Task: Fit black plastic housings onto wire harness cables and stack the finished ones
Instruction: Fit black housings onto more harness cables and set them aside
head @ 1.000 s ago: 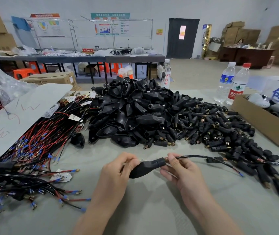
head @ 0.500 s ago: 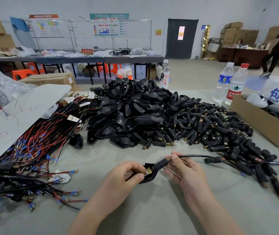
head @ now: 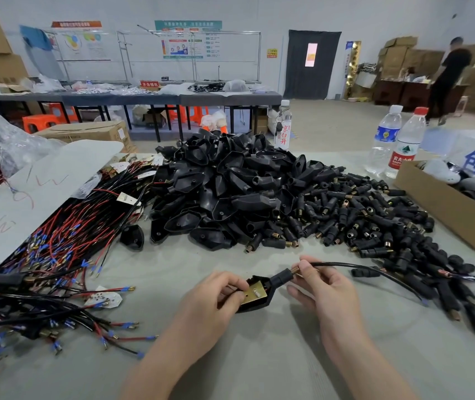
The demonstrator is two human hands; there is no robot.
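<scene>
Our left hand (head: 213,298) pinches the black housing (head: 259,303) at the near middle of the table (head: 259,365), open side up, with a brass plate (head: 255,294) showing inside. Our right hand (head: 325,290) pinches the cable (head: 354,266) right at the housing's neck, and the cable runs off to the right. Just beyond the hands we see the heap of empty housings (head: 224,192), and touching its right side a spread of black connectors (head: 374,223). To the left, red and black wire harnesses (head: 57,246) fan across the table. At the far right stand two water bottles (head: 383,140) beside a cardboard box (head: 444,209).
</scene>
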